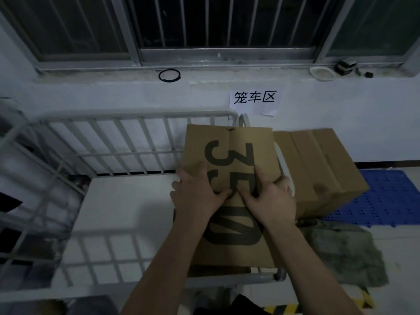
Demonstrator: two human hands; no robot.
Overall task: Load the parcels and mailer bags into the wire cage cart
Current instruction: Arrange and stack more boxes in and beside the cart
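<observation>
A brown cardboard parcel printed with a large black "350" lies over the right end of the white wire cage cart. My left hand and my right hand rest side by side on its top face, fingers spread and pressing down, the outer fingers reaching towards the box's side edges. The cart's white floor lies bare to the left of the parcel. A second cardboard parcel sits just right of the cart. A grey-green mailer bag lies on the floor in front of it.
A blue plastic pallet lies at the right under the second parcel. The cart stands against a white wall with a paper sign below a barred window. Dark bags hang outside the cart's left side. Yellow-black floor tape runs near my feet.
</observation>
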